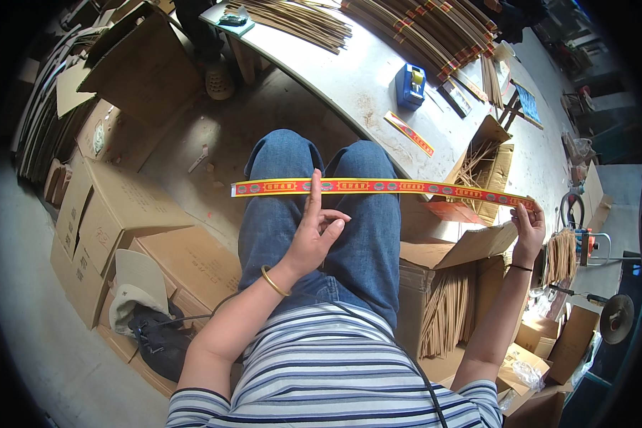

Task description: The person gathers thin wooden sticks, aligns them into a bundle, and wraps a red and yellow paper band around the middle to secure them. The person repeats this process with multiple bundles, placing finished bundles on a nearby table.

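Note:
A long red-and-yellow printed paper strip (378,187) stretches across my thighs from left to right. My right hand (529,225), off to the right, pinches the strip's right end between thumb and fingers. Across its left part lies the straight index finger of my left hand (312,232), touching it from above. The thumb of that hand is spread away, and the other fingers are partly bent. The strip's left end, with a white edge, extends past this finger. Whether the strip rests on the jeans or hangs just above them, I cannot tell.
Ahead stands a white table (314,68) with bundled brown sticks (428,32), a blue tape dispenser (411,86) and a short red-yellow strip (409,133). An open carton of sticks (446,310) is at my right. Cartons (132,203) and a cap (137,285) are at my left.

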Demonstrator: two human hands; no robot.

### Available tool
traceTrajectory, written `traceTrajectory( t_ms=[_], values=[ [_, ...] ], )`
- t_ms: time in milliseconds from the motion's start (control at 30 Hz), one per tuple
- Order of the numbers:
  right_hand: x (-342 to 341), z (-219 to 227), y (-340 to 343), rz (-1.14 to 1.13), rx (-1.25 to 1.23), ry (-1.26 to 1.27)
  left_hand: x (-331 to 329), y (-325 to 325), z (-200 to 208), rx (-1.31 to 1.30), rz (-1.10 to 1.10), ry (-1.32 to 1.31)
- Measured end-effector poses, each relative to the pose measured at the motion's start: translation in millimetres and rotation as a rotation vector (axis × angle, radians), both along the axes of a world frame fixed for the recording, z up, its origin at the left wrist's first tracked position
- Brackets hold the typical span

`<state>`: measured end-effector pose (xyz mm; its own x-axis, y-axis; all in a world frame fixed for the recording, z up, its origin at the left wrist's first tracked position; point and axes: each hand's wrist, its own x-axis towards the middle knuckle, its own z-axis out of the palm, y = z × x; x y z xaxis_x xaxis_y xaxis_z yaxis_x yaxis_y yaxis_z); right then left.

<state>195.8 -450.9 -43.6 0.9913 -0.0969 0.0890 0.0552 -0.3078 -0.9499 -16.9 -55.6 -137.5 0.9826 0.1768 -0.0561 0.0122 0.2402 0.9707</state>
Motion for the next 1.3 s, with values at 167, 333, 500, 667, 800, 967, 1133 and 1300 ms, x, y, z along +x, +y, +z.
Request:
traceTrajectory(
  t_ms=[167,333,500,667,800,967,1133,1300],
  values=[
    [-2.3,1.7,2.5,-0.002,-0.003,0.001,-7.9,8.1,10.0,-0.002,0.034,-0.003],
    [-5.9,3.6,13.2,0.008,-0.010,0.006,-20.0,30.6,19.0,0.134,0.088,-0.020],
    [-5.5,-6.9,25.5,0.069,0.011,0.030,-29.4,45.9,20.8,0.201,0.105,-0.021],
    [-1.8,-17.4,44.0,0.089,0.016,0.037,-36.3,53.6,20.4,0.209,0.160,0.019],
    [8.0,-27.3,52.1,0.156,0.034,0.099,-39.8,58.4,18.8,0.208,0.173,0.069],
    [5.8,-31.1,83.4,0.054,-0.326,-0.066,-36.7,58.4,18.3,0.191,0.161,0.106],
    [-64.4,-9.7,161.5,0.398,0.097,0.001,-39.0,59.4,16.4,0.200,0.166,0.122],
    [-155.8,-44.4,249.3,0.838,0.482,0.624,-37.9,60.1,16.0,0.143,0.143,0.125]
  ],
)
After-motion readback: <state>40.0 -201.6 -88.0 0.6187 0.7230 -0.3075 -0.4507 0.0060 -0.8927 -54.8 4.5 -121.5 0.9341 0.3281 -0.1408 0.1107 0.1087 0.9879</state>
